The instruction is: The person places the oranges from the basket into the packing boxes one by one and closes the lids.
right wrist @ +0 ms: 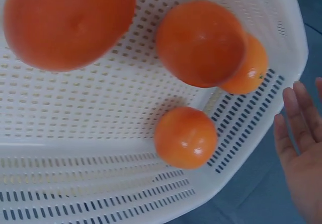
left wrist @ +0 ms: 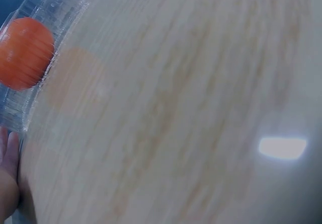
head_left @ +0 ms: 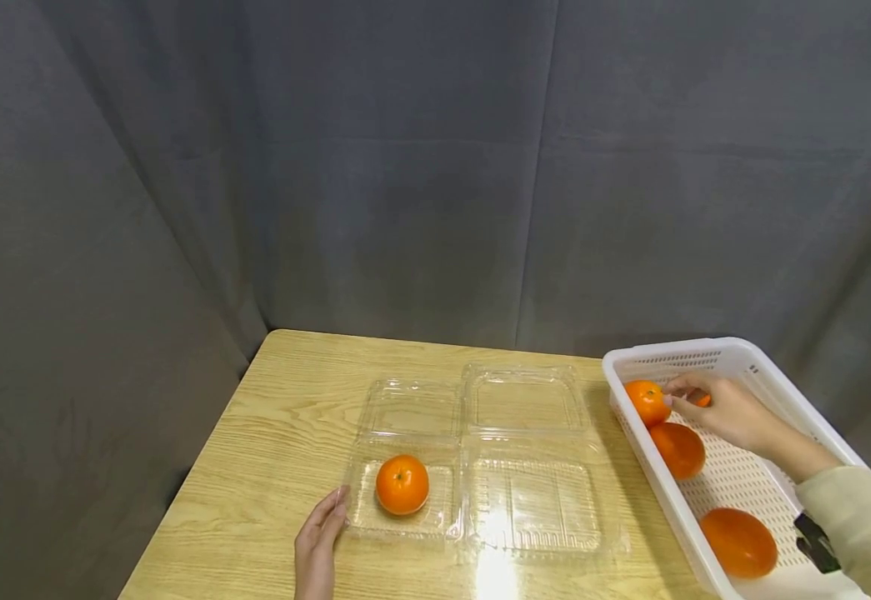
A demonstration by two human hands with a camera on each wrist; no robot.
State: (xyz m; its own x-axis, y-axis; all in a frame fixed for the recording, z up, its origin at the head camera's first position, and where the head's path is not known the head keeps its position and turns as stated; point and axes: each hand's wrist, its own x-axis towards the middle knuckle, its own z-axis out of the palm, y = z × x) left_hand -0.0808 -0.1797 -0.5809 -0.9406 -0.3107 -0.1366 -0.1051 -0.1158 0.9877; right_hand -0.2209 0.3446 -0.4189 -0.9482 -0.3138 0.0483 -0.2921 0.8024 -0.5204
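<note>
My left hand (head_left: 320, 537) touches the near left edge of a clear plastic clamshell box (head_left: 441, 518), its fingers nearly straight. An orange (head_left: 402, 484) sits inside that box, and the lid is folded back behind it. Over the far end of a white perforated basket (head_left: 656, 498), my right hand (head_left: 723, 408) reaches in. Its fingertips overlap the orange in the far left corner (head_left: 643, 402) in the head view. In the right wrist view the right fingers (right wrist: 302, 116) look extended with nothing between them. Another orange (right wrist: 185, 137) is mostly hidden behind the hand in the head view.
A second clear clamshell box (head_left: 536, 500), also open, lies right of the first. Two more oranges rest in the basket, one near its left wall (head_left: 678, 451) and one toward the front (head_left: 738, 543). A grey curtain (head_left: 420, 183) hangs behind the wooden table (head_left: 285, 408).
</note>
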